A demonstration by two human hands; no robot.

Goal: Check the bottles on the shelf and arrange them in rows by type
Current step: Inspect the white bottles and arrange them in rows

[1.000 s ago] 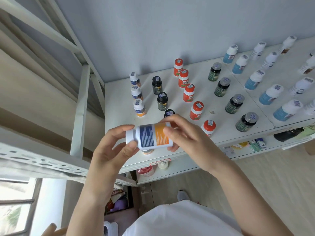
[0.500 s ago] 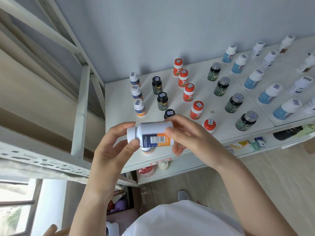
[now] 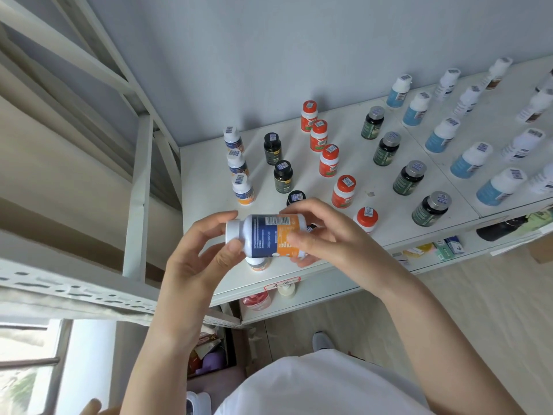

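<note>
I hold a white bottle with a navy and orange label [image 3: 266,235] on its side above the front of the white shelf [image 3: 206,187]. My left hand [image 3: 197,259] pinches its white cap end; my right hand [image 3: 323,235] grips its base end. On the shelf stand rows by type: navy-orange bottles [image 3: 243,188] at left, black bottles [image 3: 282,176], orange-capped bottles [image 3: 328,160], dark green bottles with grey caps [image 3: 409,177], and blue-labelled white bottles [image 3: 470,160]. One more navy-orange bottle [image 3: 258,262] stands partly hidden under the held one.
More white bottles [image 3: 522,145] stand at the far right. A lower shelf holds a red jar [image 3: 256,300] and small boxes [image 3: 449,248]. A white metal rack frame [image 3: 137,199] rises at the left. The grey wall [image 3: 269,55] backs the shelf.
The held bottle has been rolled between my hands; the barcode moved toward its top edge and the navy and orange label faces me. Both hands stay in place.
</note>
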